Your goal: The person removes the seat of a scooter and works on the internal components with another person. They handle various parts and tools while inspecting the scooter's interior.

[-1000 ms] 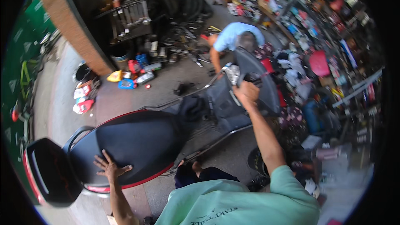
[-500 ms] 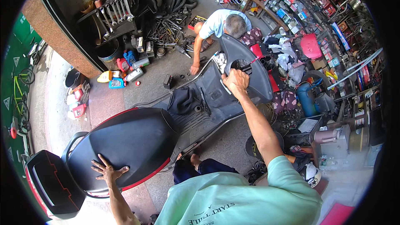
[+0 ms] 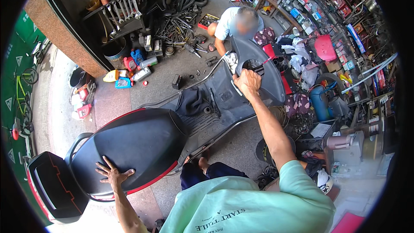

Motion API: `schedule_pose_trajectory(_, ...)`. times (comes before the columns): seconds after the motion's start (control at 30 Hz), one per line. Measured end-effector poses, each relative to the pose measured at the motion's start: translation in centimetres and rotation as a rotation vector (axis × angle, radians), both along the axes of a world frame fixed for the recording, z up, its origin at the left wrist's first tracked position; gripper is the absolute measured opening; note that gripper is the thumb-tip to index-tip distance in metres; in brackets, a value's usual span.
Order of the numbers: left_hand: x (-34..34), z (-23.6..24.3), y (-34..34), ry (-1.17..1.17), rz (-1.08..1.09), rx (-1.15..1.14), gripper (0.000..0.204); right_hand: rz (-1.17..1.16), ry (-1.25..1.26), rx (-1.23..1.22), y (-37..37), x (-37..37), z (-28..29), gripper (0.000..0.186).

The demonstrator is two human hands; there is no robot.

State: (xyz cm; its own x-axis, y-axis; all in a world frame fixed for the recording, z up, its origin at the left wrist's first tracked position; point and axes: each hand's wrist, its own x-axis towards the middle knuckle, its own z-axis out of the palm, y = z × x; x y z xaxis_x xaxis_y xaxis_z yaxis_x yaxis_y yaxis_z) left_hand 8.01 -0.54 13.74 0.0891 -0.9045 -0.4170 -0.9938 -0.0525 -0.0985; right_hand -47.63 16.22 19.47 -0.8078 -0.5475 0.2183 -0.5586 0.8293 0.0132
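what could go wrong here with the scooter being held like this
The right hand is closed at the grey front panel; if it slips, the scooter might lurch toward the co-worker crouched by the front.

The left hand only lies spread on the seat, so it may not stop a tip.

The black cloth lies loose-looking on the footboard and could slide off if rocked.
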Motion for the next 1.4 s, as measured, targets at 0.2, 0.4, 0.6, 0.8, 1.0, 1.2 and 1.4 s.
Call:
schedule_pose_trajectory(0.2,-0.3,0.4,0.1,0.002,0.008,0.004,0.158,0.003,-0.008,0.005,0.0,0.0,0.0,0.038)
schedule_pose_trajectory(0.4,-0.4,0.4,0.2,-0.038,0.000,0.029,0.154,-0.006,-0.017,0.016,0.0,0.0,0.1,0.038)
schedule_pose_trajectory(0.6,-0.3,0.4,0.1,-0.006,-0.002,0.015,0.157,-0.017,-0.032,0.029,0.0,0.2,0.4,0.037)
schedule_pose_trajectory(0.8,0.4,-0.1,-0.1,0.023,-0.016,0.000,0.160,0.024,-0.011,-0.004,-0.1,-0.1,0.0,0.038)
schedule_pose_trajectory(1.0,1.0,0.4,-3.2,0.088,0.053,0.043,0.129,-0.023,-0.039,0.083,-0.3,0.8,0.8,0.040)
schedule_pose_trajectory(1.2,-8.4,-0.7,-11.6,0.531,-0.550,-0.232,0.054,-0.068,0.082,0.101,0.0,0.5,0.3,0.044)
schedule_pose_trajectory(1.4,-14.9,-7.1,-17.5,0.497,-0.529,0.132,0.067,-0.092,0.229,0.092,0.0,0.6,-0.2,0.046)
